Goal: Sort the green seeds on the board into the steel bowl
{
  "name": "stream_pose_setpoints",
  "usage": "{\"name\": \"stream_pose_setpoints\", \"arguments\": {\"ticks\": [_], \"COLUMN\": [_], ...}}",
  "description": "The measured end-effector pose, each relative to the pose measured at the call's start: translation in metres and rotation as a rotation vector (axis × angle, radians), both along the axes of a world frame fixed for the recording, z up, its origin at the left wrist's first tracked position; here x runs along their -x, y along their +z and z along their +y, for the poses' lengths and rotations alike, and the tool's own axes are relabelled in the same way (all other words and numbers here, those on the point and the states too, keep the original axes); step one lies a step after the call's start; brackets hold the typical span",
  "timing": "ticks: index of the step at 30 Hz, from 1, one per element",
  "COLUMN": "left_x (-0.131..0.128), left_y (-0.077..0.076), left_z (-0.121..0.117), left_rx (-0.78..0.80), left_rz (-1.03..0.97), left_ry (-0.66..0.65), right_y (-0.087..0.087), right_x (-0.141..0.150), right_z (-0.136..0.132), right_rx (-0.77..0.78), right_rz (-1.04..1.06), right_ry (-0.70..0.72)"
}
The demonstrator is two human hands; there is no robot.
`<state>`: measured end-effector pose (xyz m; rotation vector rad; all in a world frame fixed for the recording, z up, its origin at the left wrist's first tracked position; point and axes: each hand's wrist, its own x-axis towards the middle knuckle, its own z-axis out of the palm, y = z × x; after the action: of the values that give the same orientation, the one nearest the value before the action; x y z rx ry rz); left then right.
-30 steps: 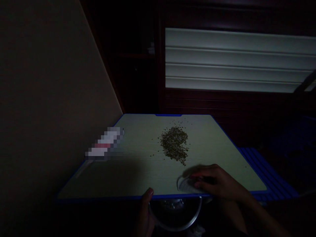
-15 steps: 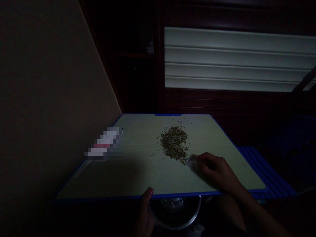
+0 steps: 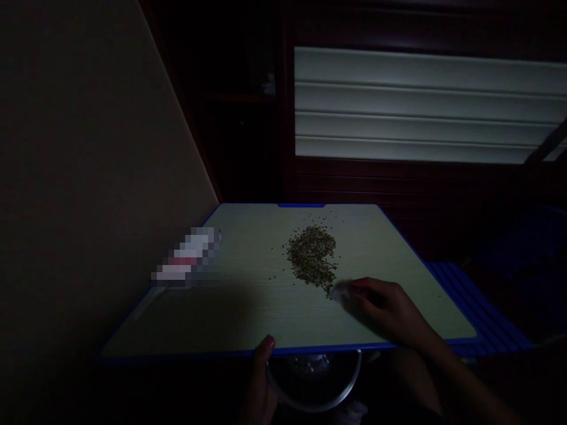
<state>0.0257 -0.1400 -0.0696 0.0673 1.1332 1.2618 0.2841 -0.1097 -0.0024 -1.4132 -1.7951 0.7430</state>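
A pile of small brownish-green seeds [image 3: 312, 261] lies on a pale board with a blue rim [image 3: 248, 307]. My right hand [image 3: 390, 310] rests on the board just right of the pile's near end, fingers closed on a small clear plastic piece [image 3: 340, 291] that touches the seeds. My left hand [image 3: 261, 383] grips the rim of a round metal bowl [image 3: 315, 378] held under the board's near edge, thumb pointing up against the edge.
A blurred white and red object [image 3: 186, 260] lies at the board's left side. A wall stands to the left, and pale slatted panels [image 3: 425, 106] sit behind. A blue ribbed surface [image 3: 478, 307] lies to the right. The room is very dark.
My right hand moved from the board's near edge up to the near end of the seed pile with the clear piece, then stayed. My left hand and bowl kept still.
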Motion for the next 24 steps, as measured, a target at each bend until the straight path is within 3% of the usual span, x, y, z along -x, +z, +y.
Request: {"name": "stream_pose_setpoints", "arguments": {"ticks": [24], "left_x": [-0.0029], "left_y": [0.0009], "left_z": [0.0008], "left_rx": [-0.015], "left_rz": [0.016], "left_ry": [0.024], "right_y": [0.0078], "right_x": [0.0019], "right_z": [-0.003], "right_rx": [-0.046], "right_rz": [-0.087], "right_ry": [0.132]}}
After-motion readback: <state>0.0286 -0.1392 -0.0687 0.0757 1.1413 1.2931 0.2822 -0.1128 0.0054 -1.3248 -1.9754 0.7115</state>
